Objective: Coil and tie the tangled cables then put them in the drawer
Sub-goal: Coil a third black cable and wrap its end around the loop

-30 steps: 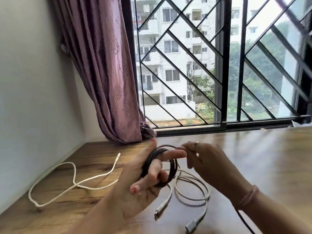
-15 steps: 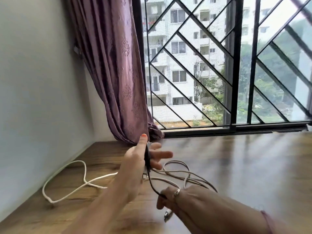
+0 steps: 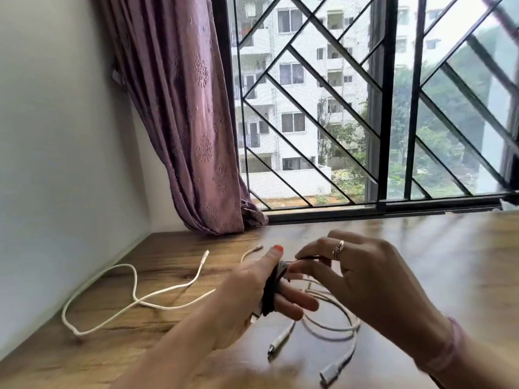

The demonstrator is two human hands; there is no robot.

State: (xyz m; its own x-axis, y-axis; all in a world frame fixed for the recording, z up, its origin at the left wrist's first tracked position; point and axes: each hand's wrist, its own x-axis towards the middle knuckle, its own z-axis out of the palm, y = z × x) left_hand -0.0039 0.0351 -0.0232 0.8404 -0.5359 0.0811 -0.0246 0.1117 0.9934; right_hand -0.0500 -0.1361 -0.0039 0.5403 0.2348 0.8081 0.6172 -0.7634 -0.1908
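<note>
The left hand [image 3: 247, 299] grips the coiled black cable [image 3: 271, 293] above the wooden worktop [image 3: 421, 248], thumb up and fingers curled round the bundle. The right hand [image 3: 362, 279] pinches the cable's loose tail at the top of the coil. If that pinch slackens mid-wrap, the turns probably spring apart. The tail could also snag the white cables [image 3: 331, 327] lying just beneath, near right; another white cable [image 3: 134, 293] sprawls left. No drawer is visible.
</note>
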